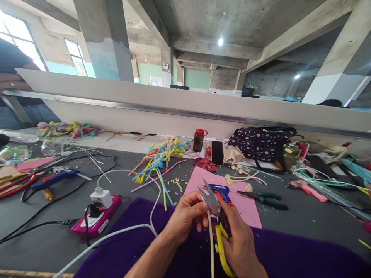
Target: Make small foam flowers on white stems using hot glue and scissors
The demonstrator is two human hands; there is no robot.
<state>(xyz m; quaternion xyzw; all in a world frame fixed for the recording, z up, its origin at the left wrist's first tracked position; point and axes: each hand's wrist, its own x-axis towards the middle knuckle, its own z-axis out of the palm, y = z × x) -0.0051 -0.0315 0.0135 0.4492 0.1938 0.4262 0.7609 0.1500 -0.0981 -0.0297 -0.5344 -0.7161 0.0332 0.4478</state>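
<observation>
My left hand [185, 216] is closed, pinching the top of a thin cream stem [211, 247] that hangs straight down; something pale pink shows at the fingertips, mostly hidden. Scissors [214, 202] with yellow handles are in my right hand [239, 241]. Their blades stand slightly apart, pointing up and left, close to my left fingertips. Beyond the hands, a blue glue gun [218, 189] lies on a pink sheet [247, 214], partly covered by the scissors and fingers. Green-handled pliers [268, 197] rest across the sheet's right edge. Under my forearms spreads a purple cloth [136, 227].
Colourful fuzzy stems [165, 158] lie piled at centre-left. A pink power strip [111, 210] with a white charger and cables sits left, near another blue glue gun [56, 179]. At the back stand a bottle [198, 141], a phone [217, 153] and a patterned bag [261, 143]. A pink glue gun [308, 190] lies right.
</observation>
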